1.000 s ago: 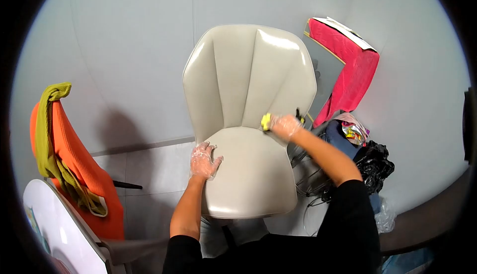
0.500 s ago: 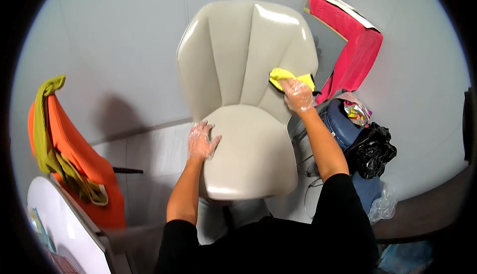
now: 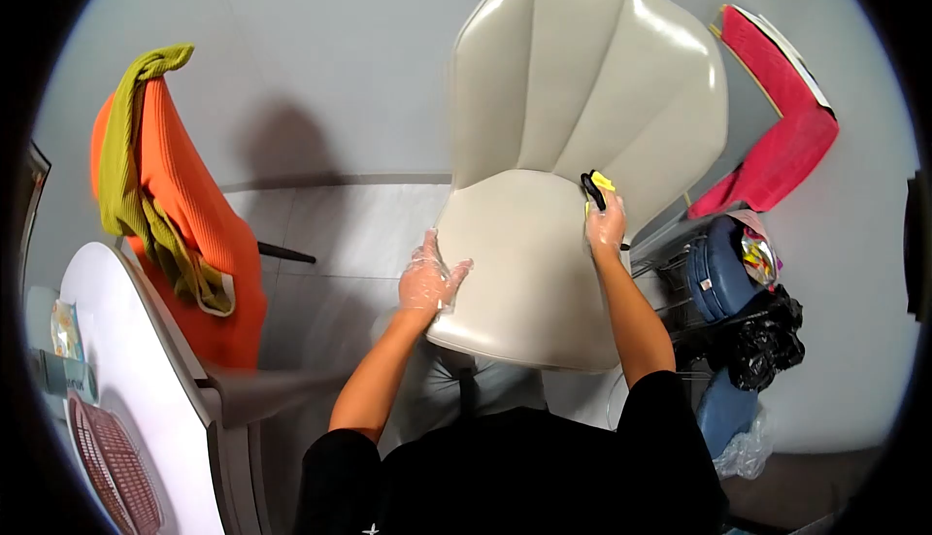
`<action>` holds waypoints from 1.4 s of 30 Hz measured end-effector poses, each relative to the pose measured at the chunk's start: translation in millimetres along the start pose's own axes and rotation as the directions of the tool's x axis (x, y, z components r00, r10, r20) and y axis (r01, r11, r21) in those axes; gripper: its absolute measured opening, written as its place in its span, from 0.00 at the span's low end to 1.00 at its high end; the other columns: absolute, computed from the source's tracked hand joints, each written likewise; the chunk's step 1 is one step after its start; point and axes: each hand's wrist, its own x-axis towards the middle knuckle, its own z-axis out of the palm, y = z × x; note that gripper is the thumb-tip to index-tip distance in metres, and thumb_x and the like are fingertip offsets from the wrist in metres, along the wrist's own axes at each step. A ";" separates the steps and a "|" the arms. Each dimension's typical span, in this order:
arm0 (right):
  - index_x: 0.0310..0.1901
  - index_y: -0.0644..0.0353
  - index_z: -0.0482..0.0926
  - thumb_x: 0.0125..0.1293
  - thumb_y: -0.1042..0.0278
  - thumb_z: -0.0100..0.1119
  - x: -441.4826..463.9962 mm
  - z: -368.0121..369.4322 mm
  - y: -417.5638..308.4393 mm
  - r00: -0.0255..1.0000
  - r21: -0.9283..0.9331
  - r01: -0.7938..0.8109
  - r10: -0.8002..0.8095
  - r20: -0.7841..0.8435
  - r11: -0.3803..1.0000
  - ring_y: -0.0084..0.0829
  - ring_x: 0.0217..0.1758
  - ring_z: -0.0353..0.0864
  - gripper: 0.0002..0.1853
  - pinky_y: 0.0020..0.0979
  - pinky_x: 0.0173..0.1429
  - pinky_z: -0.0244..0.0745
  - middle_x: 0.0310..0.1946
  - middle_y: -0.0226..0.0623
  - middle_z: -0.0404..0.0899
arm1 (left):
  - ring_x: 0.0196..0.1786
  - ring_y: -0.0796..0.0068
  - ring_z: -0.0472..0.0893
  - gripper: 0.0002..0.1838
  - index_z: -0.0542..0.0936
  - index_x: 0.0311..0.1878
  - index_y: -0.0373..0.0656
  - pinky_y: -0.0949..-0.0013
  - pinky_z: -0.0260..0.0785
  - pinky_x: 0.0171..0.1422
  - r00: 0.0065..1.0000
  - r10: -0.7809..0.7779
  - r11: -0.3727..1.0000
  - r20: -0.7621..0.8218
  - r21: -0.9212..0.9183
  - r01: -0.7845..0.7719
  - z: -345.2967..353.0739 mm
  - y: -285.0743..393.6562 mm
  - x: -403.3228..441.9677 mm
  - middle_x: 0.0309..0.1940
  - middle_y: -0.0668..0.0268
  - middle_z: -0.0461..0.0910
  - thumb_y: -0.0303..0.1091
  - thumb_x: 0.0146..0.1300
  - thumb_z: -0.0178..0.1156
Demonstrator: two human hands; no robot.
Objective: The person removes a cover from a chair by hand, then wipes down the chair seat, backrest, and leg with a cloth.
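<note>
A padded cream chair (image 3: 524, 253) with a ribbed, shiny back stands in front of me. My left hand (image 3: 427, 278), in a clear plastic glove, rests on the left edge of the seat with its fingers spread. In my gloved right hand (image 3: 608, 224) is a bunched yellow cloth (image 3: 603, 181) with black edging, pressed near the right side where the seat meets the backrest. Most of the cloth is hidden by my fingers.
To the left, an orange chair (image 3: 199, 215) has an olive ribbed garment (image 3: 121, 161) over it, beside a white table (image 3: 160, 370) with a pink basket (image 3: 112, 462). A blue stool (image 3: 723, 268), black plastic bag (image 3: 767, 341) and red-draped piece (image 3: 791, 151) are at right.
My right hand has brought the cloth down from the backrest to the seat's back right corner. The view has shifted left, so the chair appears further right. My left hand stays on the seat edge.
</note>
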 end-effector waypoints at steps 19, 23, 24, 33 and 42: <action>0.57 0.52 0.84 0.56 0.58 0.69 -56.7 132.6 -179.7 0.841 -0.121 -0.126 0.171 0.513 0.985 0.49 0.56 0.84 0.25 0.41 0.62 0.78 0.53 0.50 0.84 | 0.59 0.45 0.81 0.53 0.58 0.79 0.42 0.52 0.74 0.62 0.992 -0.094 0.990 -0.089 0.097 0.103 7.8 3.3 -1.9 0.63 0.44 0.76 0.68 0.60 0.59; 0.56 0.51 0.84 0.53 0.60 0.71 -107.3 106.0 -206.3 0.620 0.020 0.207 -0.147 0.771 0.978 0.51 0.54 0.84 0.26 0.44 0.61 0.78 0.50 0.50 0.85 | 0.60 0.45 0.80 0.55 0.59 0.78 0.39 0.51 0.73 0.63 0.997 -0.017 1.000 0.078 0.018 0.016 9.5 -17.1 6.0 0.60 0.44 0.78 0.67 0.57 0.64; 0.56 0.51 0.84 0.52 0.62 0.72 -109.6 94.2 -202.6 0.622 0.097 0.206 -0.207 0.755 0.974 0.51 0.53 0.84 0.25 0.43 0.61 0.79 0.50 0.50 0.85 | 0.65 0.46 0.78 0.58 0.57 0.78 0.35 0.54 0.70 0.68 0.988 -0.007 1.000 0.155 -0.008 0.009 6.3 -24.5 7.8 0.64 0.43 0.76 0.66 0.55 0.68; 0.59 0.54 0.77 0.62 0.63 0.65 -8.4 -46.2 -7.4 0.941 -0.499 0.173 0.007 0.339 0.849 0.48 0.49 0.85 0.23 0.47 0.56 0.79 0.46 0.47 0.83 | 0.66 0.58 0.76 0.55 0.56 0.78 0.32 0.62 0.67 0.71 0.990 -0.026 0.742 0.140 -0.661 0.113 13.0 -65.8 -48.8 0.64 0.44 0.75 0.53 0.58 0.75; 0.56 0.59 0.79 0.62 0.66 0.63 -25.3 40.9 -57.0 0.924 -0.484 -0.159 0.303 0.235 0.861 0.48 0.53 0.85 0.20 0.46 0.56 0.79 0.47 0.48 0.85 | 0.57 0.65 0.81 0.46 0.63 0.74 0.36 0.64 0.72 0.64 0.988 -0.157 0.731 -0.014 -0.674 0.106 29.4 -51.8 -47.7 0.56 0.51 0.81 0.48 0.61 0.74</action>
